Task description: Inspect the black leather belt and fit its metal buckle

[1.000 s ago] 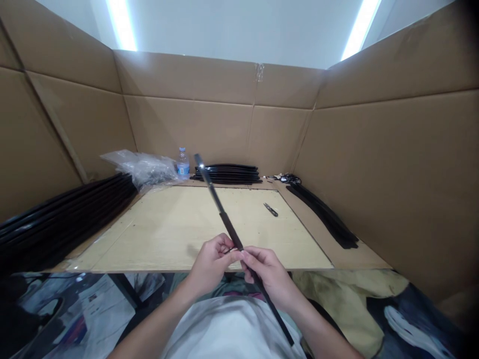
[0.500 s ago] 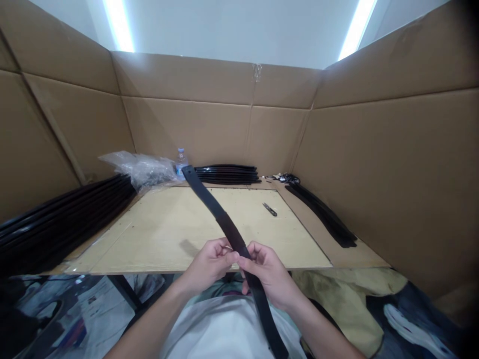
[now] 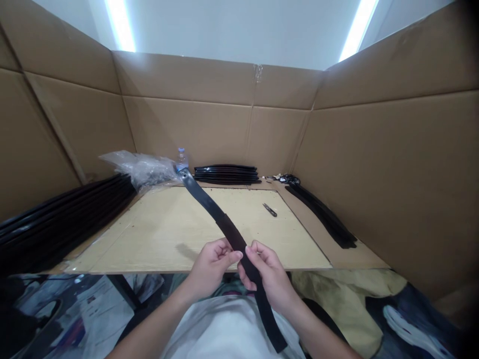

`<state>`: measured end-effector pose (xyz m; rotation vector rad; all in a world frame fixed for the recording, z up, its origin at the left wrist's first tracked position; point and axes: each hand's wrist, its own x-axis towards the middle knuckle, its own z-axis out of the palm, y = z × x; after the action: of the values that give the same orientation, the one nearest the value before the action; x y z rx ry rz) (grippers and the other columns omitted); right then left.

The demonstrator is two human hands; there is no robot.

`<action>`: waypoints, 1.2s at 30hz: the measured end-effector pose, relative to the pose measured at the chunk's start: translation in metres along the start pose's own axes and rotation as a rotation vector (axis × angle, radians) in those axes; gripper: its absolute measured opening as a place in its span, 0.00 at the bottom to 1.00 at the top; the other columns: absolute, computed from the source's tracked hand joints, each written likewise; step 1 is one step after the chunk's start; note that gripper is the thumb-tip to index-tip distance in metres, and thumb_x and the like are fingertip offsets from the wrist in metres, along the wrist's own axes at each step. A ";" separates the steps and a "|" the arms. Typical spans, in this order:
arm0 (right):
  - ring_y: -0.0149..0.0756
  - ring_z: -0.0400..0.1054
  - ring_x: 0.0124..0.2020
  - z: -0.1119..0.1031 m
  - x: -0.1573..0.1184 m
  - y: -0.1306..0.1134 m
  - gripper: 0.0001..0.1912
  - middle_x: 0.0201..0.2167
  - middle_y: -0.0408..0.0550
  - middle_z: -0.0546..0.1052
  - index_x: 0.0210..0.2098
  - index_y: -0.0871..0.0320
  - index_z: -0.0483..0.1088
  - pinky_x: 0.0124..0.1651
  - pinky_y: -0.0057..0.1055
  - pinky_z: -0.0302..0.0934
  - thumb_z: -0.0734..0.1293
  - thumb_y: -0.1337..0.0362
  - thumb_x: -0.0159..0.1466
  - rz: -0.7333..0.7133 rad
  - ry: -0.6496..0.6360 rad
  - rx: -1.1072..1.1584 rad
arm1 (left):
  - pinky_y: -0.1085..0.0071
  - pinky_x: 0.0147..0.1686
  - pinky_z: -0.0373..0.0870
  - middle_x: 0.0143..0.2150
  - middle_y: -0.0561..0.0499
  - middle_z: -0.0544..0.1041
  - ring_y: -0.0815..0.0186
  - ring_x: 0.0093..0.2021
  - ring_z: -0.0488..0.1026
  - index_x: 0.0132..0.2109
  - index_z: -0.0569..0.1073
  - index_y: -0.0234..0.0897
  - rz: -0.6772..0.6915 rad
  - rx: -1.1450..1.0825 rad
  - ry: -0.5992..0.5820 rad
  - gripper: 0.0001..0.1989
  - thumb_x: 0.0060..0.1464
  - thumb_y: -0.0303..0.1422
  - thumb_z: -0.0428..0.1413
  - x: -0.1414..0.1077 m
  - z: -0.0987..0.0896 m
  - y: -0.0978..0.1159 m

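A long, slightly curved black strap (image 3: 231, 231) slants across the front edge of the table, from the upper left down to my lap. Its far end is smooth and shiny with a small hole; a duller sleeve-like section covers it from about the middle downward. My left hand (image 3: 214, 262) pinches the strap's left edge, thumb on top. Close beside it, my right hand (image 3: 266, 269) grips the right edge, with the thumb on top and fingers curled beneath. The undersides of the fingers are partly hidden.
Small thread snips (image 3: 270, 210) lie on the pale board (image 3: 157, 229). Black strips are piled at the left (image 3: 67, 214), the back (image 3: 226, 174) and the right (image 3: 322, 215). A plastic bag (image 3: 144, 169) and a water bottle (image 3: 181, 159) stand at the back left. Cardboard walls (image 3: 187, 124) enclose the table.
The strap has turned a little, so its far end now catches more light and its near end has lifted into view. My right thumb has shifted slightly up and right.
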<state>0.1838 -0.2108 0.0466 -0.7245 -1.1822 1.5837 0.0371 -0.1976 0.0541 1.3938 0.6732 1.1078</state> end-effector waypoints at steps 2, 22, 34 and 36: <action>0.22 0.56 0.12 0.000 0.000 0.001 0.17 0.16 0.40 0.70 0.26 0.57 0.55 0.14 0.19 0.45 0.61 0.52 0.62 0.012 0.034 -0.021 | 0.74 0.27 0.63 0.25 0.51 0.72 0.69 0.25 0.69 0.34 0.70 0.32 0.007 0.036 0.055 0.08 0.54 0.34 0.56 -0.002 0.003 0.000; 0.27 0.65 0.27 -0.007 0.003 -0.004 0.14 0.29 0.45 0.73 0.38 0.61 0.70 0.27 0.24 0.62 0.72 0.63 0.53 -0.092 0.009 -0.141 | 0.80 0.17 0.49 0.22 0.57 0.67 0.79 0.17 0.52 0.31 0.70 0.31 -0.096 -0.099 0.135 0.12 0.40 0.31 0.64 0.006 -0.008 0.001; 0.30 0.68 0.19 -0.007 -0.001 -0.007 0.19 0.18 0.38 0.70 0.27 0.58 0.55 0.20 0.25 0.63 0.72 0.64 0.53 0.069 -0.203 -0.097 | 0.78 0.17 0.48 0.16 0.59 0.59 0.78 0.16 0.50 0.26 0.71 0.31 -0.127 -0.032 0.002 0.12 0.45 0.36 0.62 0.001 -0.011 0.005; 0.26 0.66 0.17 -0.006 -0.001 -0.006 0.17 0.19 0.40 0.72 0.27 0.58 0.55 0.19 0.22 0.58 0.70 0.61 0.57 0.037 -0.189 -0.109 | 0.78 0.17 0.46 0.17 0.59 0.58 0.78 0.16 0.49 0.27 0.70 0.31 -0.116 -0.001 0.024 0.12 0.46 0.37 0.61 0.002 -0.011 0.004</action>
<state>0.1913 -0.2099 0.0499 -0.6809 -1.4088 1.6567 0.0266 -0.1920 0.0568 1.3260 0.7611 1.0345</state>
